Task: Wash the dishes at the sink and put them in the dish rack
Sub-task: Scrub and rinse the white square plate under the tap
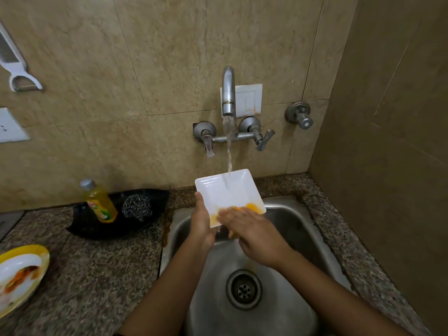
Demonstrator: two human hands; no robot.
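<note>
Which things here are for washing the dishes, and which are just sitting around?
For the job: square white plate, left hand, right hand, running tap, sink, soap bottle, steel scrubber, dirty yellow-rimmed plate.

Just lying about: peeler on wall, wall switch, spare valve.

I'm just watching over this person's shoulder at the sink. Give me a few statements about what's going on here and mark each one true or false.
1. Water runs from the tap onto the square white plate. True.
2. The left hand holds the plate at its edge. True.
3. The right hand rests on the counter. False: it rubs the plate's yellow-stained corner over the sink.
4. The plate is already clean. False: yellow residue shows near the fingers.
5. The soap bottle stands in the sink. False: it sits on a black tray on the counter, beside a steel scrubber.
</note>
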